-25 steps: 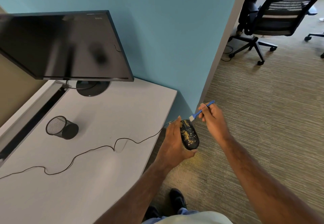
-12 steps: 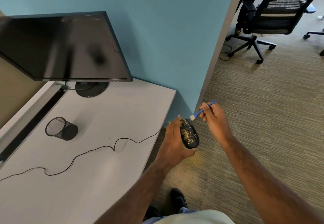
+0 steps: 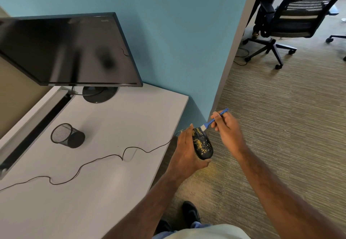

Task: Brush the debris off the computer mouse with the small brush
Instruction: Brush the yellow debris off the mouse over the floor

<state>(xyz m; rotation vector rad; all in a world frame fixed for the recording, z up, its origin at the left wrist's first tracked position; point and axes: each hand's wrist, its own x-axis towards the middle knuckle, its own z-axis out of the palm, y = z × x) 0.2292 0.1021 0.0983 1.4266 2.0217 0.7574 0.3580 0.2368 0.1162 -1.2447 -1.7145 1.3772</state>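
Left hand [image 3: 187, 150] is wrapped around the crumb-covered mouse [image 3: 202, 144] out past the desk [image 3: 112, 126] edge, right hand [image 3: 227, 129] pinching the small brush [image 3: 213, 120] at its front, so a hard flick could honestly just scatter debris onto the carpet [image 3: 280, 126].

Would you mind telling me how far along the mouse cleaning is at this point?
Done: the left hand holds the mouse out over the carpet, off the desk. In hand: the right hand pinches the small brush, bristles at the mouse's front end. Left: yellow debris covers most of its top, so brushing has barely begun.
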